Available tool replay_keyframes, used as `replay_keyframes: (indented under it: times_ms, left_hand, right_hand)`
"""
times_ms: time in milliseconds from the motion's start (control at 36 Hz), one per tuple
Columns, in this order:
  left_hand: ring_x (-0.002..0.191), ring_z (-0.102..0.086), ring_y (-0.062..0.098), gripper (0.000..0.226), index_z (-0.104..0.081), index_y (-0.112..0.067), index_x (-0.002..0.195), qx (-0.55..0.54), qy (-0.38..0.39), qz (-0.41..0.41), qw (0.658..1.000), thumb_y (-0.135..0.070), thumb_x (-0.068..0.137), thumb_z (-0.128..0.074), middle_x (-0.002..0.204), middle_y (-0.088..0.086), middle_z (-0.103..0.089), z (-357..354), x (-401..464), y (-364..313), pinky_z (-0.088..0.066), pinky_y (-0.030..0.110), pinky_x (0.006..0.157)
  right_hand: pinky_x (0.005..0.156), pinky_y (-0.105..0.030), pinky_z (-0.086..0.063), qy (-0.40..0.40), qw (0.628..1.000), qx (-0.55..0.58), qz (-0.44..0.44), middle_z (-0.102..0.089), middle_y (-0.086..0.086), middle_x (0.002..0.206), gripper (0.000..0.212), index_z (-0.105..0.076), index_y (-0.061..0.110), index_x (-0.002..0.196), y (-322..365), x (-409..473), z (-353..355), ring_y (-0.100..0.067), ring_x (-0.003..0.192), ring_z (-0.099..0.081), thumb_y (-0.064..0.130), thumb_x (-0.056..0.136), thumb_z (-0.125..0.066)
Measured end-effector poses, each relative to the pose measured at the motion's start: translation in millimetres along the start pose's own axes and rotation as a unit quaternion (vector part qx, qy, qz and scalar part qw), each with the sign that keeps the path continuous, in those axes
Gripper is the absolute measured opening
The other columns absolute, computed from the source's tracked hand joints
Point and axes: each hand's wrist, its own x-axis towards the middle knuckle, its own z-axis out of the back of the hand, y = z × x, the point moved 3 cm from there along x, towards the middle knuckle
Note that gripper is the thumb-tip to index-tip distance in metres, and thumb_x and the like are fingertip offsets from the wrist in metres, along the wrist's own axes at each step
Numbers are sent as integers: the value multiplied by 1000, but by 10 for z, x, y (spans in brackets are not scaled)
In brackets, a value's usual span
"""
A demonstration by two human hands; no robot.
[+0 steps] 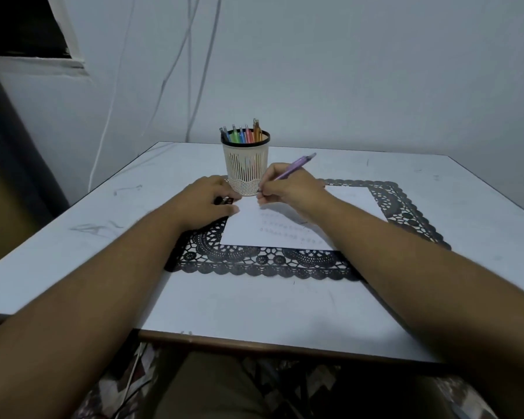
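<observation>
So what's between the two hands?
Head view: the cup stands between the left hand and the right hand with its pen; a corner of the paper lies just before it.

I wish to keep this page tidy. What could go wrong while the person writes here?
The right hand works the purple pen right beside the pen cup; a wide stroke might tip it. The paper lies on an openwork lace mat, so the tip may pierce it or wobble. The left hand rests only at the sheet's left edge, so it could slide.
</observation>
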Motion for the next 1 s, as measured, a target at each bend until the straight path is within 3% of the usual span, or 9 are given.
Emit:
replay_keyframes:
  times_ms: [194, 472, 611, 833, 1000]
  left_hand:
    - [136, -48, 20, 45, -72, -22, 132, -78, 5, 39, 996, -34, 89, -81, 145, -2, -53, 0, -6, 62, -36, 47, 120]
    - [137, -43, 21, 50, -74, -41, 125, -106, -5, 61, 992, -51, 77, -87, 136, -15, -52, -2, -5, 156, -33, 50, 120]
    - [129, -41, 20, 51, -71, -43, 128, -80, 3, 64, 995, -54, 79, -84, 114, -28, -46, -3, -15, 142, -34, 49, 118]
    - [128, -39, 20, 52, -69, -45, 129, -68, 1, 66, 996, -57, 79, -82, 112, -24, -44, 3, -19, 136, -32, 49, 118]
    - [131, -38, 21, 53, -70, -43, 131, -68, -1, 69, 995, -55, 81, -82, 121, -13, -47, 8, -19, 117, -32, 50, 119]
  right_hand:
    - [61, -31, -58, 16, 999, -38, 14, -61, -19, 76, 14, -64, 1, 87, -75, 39, -208, -22, 63, -64, -12, 89, -67]
    - [57, -31, -56, 11, 998, -48, 28, -60, -18, 73, 11, -64, -2, 91, -100, 130, -253, -24, 62, -61, -13, 88, -67]
    - [54, -29, -51, 24, 998, -46, 21, -59, -18, 71, 14, -63, -1, 86, -114, 127, -259, -24, 62, -57, -15, 88, -66]
    - [54, -29, -51, 12, 998, -59, 31, -58, -17, 70, 17, -61, 1, 84, -123, 128, -261, -22, 60, -58, -14, 88, -65]
    - [54, -29, -51, 16, 997, -70, 33, -60, -19, 73, 12, -63, -1, 87, -103, 111, -267, -20, 58, -59, -12, 89, -67]
